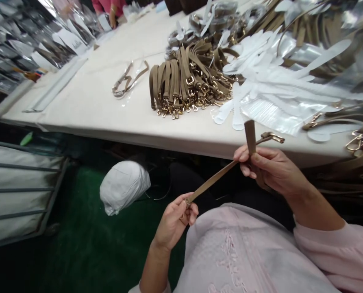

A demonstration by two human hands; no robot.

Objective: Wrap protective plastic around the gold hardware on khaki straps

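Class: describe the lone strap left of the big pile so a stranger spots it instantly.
Start at the long white table. Left of the heaped brown straps lies one looped strap. Unlike them, it sits alone, seemingly inside a clear bag.

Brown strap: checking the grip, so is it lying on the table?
No, the left hand and right hand hold the strap clear of the table.
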